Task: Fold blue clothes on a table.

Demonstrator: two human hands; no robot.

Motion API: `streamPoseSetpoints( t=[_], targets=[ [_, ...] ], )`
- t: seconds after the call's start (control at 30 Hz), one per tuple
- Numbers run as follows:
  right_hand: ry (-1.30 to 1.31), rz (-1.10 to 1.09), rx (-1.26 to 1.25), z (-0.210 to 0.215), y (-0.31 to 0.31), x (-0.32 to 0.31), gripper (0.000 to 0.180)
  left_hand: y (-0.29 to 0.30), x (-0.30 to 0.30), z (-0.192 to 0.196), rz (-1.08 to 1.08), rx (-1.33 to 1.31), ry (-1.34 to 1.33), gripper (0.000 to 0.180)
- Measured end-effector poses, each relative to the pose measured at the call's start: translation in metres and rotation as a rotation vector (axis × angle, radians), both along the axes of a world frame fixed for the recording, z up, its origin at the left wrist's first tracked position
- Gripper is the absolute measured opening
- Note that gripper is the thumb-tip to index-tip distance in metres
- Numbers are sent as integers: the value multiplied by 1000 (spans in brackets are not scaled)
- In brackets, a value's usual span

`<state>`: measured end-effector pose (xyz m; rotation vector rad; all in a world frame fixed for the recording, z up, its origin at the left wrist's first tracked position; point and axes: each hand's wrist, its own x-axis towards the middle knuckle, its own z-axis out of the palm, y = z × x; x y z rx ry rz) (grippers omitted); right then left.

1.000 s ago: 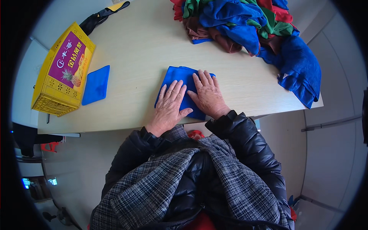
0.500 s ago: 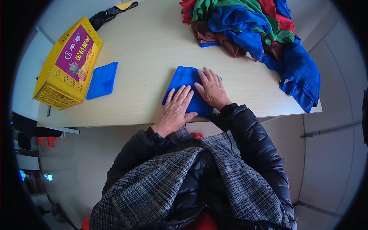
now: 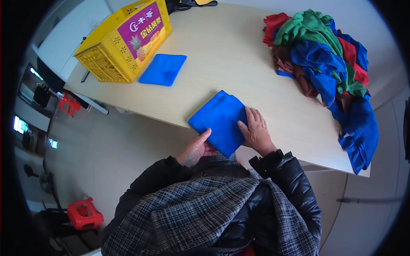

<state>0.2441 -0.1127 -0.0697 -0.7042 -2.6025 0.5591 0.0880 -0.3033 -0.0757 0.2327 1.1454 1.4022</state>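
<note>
A folded blue cloth (image 3: 220,121) lies at the table's front edge, turned cornerwise, with its near corner jutting out past the edge. My left hand (image 3: 197,148) grips its lower left side, thumb on top and fingers underneath, partly hidden by the cloth. Against the cloth's right side rests my right hand (image 3: 257,130), its fingers stretched out and its thumb at the cloth's edge. Another folded blue cloth (image 3: 163,69) lies flat, farther left, beside the yellow crate.
A yellow plastic crate (image 3: 106,64) with a purple label stands at the table's (image 3: 222,47) left. Blue, green, red and brown cloths form a crumpled heap (image 3: 316,55) at right, partly hanging towards the front edge. Red stools (image 3: 85,214) stand on the floor at left.
The view has swung left. The cloth, pressed flat under both hands before, is now turned and drawn over the table edge. My left hand has moved from its top to grip its lower side.
</note>
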Motion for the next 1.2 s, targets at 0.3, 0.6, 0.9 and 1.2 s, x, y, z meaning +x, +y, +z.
streamPoseSetpoints(
  t=[0.3,0.6,0.9,1.2],
  targets=[
    [47,-67,-50,-8,21,36,56,-31,-83,38,461,192,63,49],
    [18,-161,164,-14,21,51,49,32,-243,127,682,449,251,49],
    [1,-169,156,-10,18,50,49,59,-330,3,871,220,40,50],
    [131,-108,150,-8,26,52,46,30,-367,-10,684,132,-36,63]
  ],
)
